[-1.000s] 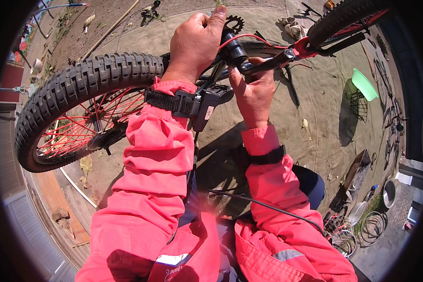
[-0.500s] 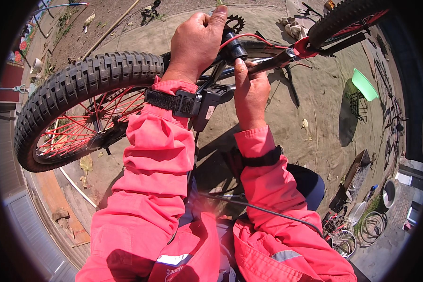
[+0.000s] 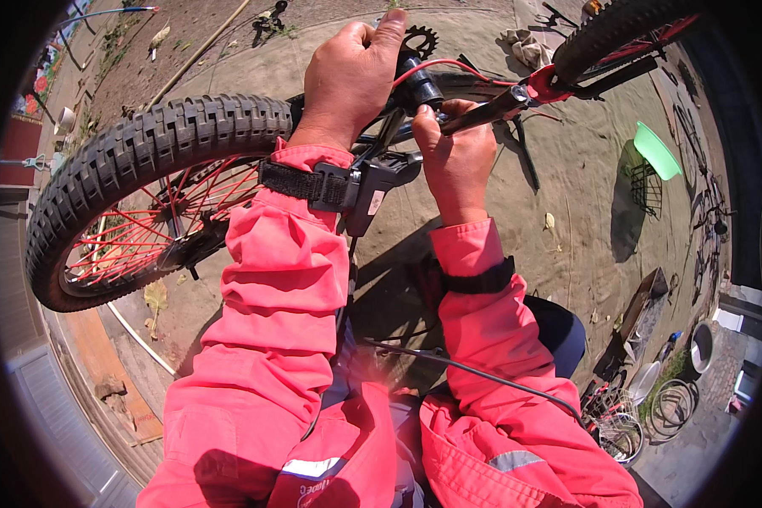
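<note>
Knobby wheel (image 3: 144, 169) is sitting left of the handlebar (image 3: 449, 106). Left hand (image 3: 347, 80) is clenching the bar, right hand (image 3: 457, 157) gripping the tool (image 3: 483, 110) at it; a slip could be snagging that red cable (image 3: 432, 66).

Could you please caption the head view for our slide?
Both hands, left and right, grip a bicycle's handlebar above its knobby wheel.
</note>
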A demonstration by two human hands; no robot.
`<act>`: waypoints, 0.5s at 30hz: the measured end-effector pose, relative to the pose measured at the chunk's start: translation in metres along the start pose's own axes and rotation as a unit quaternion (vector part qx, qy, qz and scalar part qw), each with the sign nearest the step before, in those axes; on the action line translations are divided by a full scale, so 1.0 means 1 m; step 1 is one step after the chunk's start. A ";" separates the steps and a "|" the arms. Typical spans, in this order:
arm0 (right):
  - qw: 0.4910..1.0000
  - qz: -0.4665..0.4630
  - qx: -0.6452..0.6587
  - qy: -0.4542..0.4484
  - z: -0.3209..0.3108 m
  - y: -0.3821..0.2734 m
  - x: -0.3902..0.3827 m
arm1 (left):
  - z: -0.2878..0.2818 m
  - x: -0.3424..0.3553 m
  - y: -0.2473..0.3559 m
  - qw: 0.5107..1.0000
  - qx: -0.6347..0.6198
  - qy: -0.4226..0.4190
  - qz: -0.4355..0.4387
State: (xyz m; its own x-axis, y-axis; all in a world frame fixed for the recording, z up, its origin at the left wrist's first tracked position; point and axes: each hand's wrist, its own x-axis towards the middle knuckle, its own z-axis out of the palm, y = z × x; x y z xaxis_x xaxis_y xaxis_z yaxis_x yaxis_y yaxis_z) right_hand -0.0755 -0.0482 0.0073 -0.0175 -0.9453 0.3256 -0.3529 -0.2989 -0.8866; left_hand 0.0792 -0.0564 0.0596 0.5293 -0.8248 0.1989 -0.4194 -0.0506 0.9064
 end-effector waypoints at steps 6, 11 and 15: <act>0.994 -0.080 -0.072 0.006 0.002 0.003 0.001 | 0.001 -0.001 -0.001 1.000 -0.017 -0.005 -0.005; 0.987 -0.128 -0.094 0.028 0.004 0.010 0.002 | 0.001 0.000 -0.002 1.000 -0.013 -0.003 -0.002; 0.986 -0.137 -0.095 0.019 0.000 0.011 0.001 | 0.002 0.000 -0.003 1.000 -0.018 -0.002 -0.003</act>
State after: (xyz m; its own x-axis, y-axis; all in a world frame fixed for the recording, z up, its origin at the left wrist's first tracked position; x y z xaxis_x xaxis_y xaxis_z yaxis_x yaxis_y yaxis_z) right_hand -0.0791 -0.0521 -0.0025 0.0694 -0.8265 0.5586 -0.5185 -0.5083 -0.6876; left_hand 0.0788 -0.0570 0.0564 0.5283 -0.8273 0.1911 -0.3884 -0.0353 0.9208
